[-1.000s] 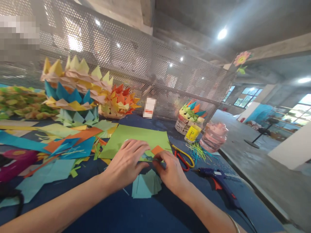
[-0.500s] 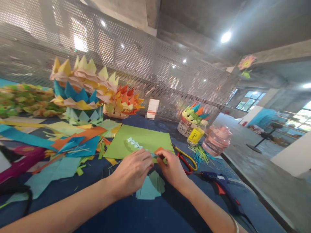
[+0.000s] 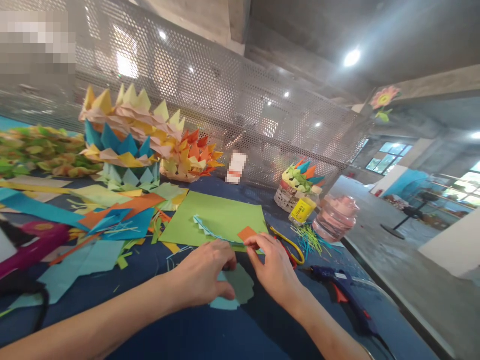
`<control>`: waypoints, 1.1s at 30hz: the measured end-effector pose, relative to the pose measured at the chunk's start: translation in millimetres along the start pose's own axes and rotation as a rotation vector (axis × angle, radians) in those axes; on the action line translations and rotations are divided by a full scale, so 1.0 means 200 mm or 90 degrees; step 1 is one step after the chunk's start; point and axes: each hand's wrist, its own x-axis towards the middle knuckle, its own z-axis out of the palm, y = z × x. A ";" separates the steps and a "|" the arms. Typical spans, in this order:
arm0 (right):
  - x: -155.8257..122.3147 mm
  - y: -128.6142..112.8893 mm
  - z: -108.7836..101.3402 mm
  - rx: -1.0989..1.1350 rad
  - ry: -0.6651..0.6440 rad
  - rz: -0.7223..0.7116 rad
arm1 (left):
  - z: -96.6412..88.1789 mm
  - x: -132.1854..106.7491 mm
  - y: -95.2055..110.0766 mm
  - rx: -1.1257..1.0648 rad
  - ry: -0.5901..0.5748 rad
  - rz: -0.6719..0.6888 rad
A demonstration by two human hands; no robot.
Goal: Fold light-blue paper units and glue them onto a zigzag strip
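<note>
A light blue folded paper strip with pointed folds lies along a green paper sheet. My right hand has its thumb and index finger pinched at the strip's right end, beside a small orange paper square. My left hand is open, thumb apart from curved fingers, just below the strip's middle. Under its thumb and to the right lies a fanned stack of light blue paper pieces, partly hidden by that hand.
Right of my right hand are scissors, a blue glue gun, paper shreds, a yellow-labelled bottle and a pink bottle. At left lie coloured paper strips and a magenta tool; folded-paper baskets stand behind.
My left hand has opened off the folded strip and moved slightly down toward the stack. The strip has turned, its points now facing lower left. My right hand stays at its right end.
</note>
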 end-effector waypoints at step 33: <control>-0.05 -0.03 0.03 0.196 0.061 -0.126 | -0.07 0.06 -0.01 -0.827 0.078 -0.290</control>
